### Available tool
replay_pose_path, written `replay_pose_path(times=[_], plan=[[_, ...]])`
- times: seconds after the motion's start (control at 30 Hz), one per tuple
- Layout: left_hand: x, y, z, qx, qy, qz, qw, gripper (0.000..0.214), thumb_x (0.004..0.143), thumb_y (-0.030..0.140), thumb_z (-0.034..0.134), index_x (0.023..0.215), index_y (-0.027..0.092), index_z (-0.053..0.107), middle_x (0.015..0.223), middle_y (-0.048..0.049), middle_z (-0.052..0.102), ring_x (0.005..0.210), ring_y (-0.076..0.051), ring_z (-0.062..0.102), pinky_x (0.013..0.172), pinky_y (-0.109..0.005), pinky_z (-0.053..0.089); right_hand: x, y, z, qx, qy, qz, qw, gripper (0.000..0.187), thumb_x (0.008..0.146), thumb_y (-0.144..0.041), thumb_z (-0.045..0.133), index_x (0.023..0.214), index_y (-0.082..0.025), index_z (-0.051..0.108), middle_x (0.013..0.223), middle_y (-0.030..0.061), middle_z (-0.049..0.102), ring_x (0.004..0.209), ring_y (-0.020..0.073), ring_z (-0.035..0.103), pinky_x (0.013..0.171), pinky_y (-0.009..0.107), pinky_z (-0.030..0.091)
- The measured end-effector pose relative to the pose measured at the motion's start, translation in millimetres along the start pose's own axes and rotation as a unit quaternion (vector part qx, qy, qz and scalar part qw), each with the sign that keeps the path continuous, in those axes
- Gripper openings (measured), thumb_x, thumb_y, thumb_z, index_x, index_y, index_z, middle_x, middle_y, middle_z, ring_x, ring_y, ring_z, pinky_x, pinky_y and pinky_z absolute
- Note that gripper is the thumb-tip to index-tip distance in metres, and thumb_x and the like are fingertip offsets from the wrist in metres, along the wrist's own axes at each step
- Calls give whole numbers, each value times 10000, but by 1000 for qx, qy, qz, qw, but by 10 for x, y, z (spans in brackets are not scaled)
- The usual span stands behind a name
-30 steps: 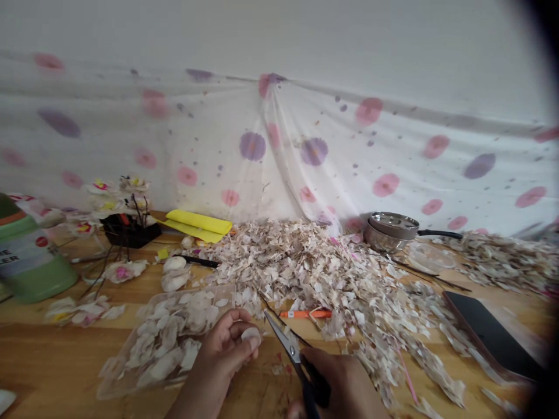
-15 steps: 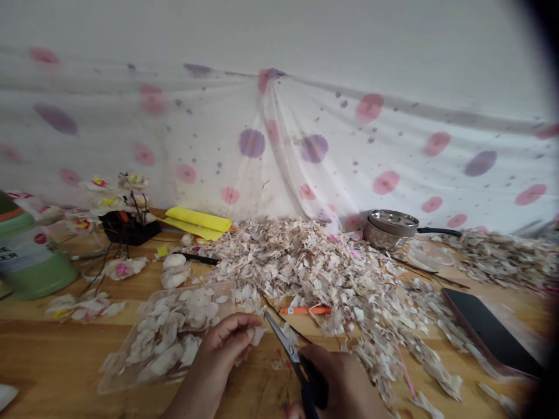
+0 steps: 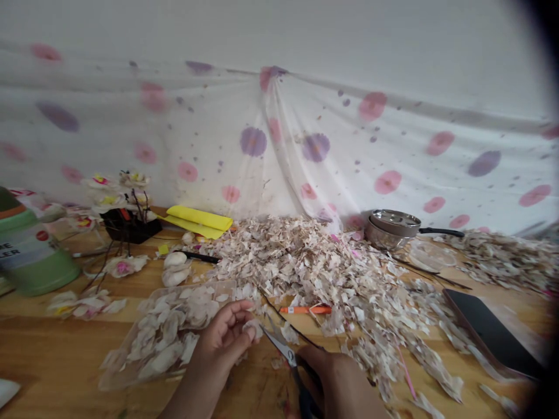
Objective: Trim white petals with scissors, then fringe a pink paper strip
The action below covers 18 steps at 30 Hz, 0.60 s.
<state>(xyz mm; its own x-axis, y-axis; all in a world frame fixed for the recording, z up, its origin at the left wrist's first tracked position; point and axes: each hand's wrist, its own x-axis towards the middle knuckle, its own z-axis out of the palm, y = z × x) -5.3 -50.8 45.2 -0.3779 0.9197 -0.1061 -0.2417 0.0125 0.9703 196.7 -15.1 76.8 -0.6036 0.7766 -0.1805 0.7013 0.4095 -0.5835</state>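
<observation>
Between thumb and fingers, my left hand (image 3: pixel 229 336) pinches a small pale, papery petal (image 3: pixel 253 329). My right hand (image 3: pixel 336 378) grips a pair of scissors (image 3: pixel 286 351) with dark handles. Their blades are parted a little and point at the petal's right edge; whether they touch it I cannot tell. Left of my left hand lies a clear plastic tray (image 3: pixel 116 372) holding many loose petals (image 3: pixel 163 343). Beyond both hands spreads a large heap of dry, papery scraps (image 3: pixel 297 250).
An orange marker (image 3: pixel 305 310) and a thin dark stick lie before the heap. At right are a phone (image 3: pixel 491 331) and a metal pan (image 3: pixel 393 227). At left stand a green bottle (image 3: pixel 39 256), handmade flowers (image 3: pixel 126 266) and a yellow sheet (image 3: pixel 198 220).
The scissors have swung left and lower, and their blades have opened near the petal. My left hand has turned slightly, raising its fingers, with the petal still pinched.
</observation>
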Motion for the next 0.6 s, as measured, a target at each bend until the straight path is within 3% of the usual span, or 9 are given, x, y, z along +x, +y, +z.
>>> replay_pose_path(times=[0.13,0.33,0.6], plan=[[-19,21,12,-5,18,7,1000,389,695,368,770,1028,216,638,847,17,635,792,-161,606,732,-253,488,6,-16,-3,-18,-17,25,999,160,807,-311,579,887,-209,672,754,22,713,688,188,623,520,219,323],[-65,67,118,-29,53,37,997,384,622,300,804,970,220,664,802,16,645,743,-161,597,689,-257,485,13,-18,47,-18,-11,13,1000,106,790,-229,586,851,-219,671,773,20,734,708,194,647,539,216,359],[45,-149,-27,-27,-17,45,998,426,638,346,822,1012,221,663,803,-23,661,723,-191,632,641,-285,493,73,90,144,-64,-7,13,998,180,819,-171,528,885,-238,681,778,32,754,673,192,667,535,229,339]])
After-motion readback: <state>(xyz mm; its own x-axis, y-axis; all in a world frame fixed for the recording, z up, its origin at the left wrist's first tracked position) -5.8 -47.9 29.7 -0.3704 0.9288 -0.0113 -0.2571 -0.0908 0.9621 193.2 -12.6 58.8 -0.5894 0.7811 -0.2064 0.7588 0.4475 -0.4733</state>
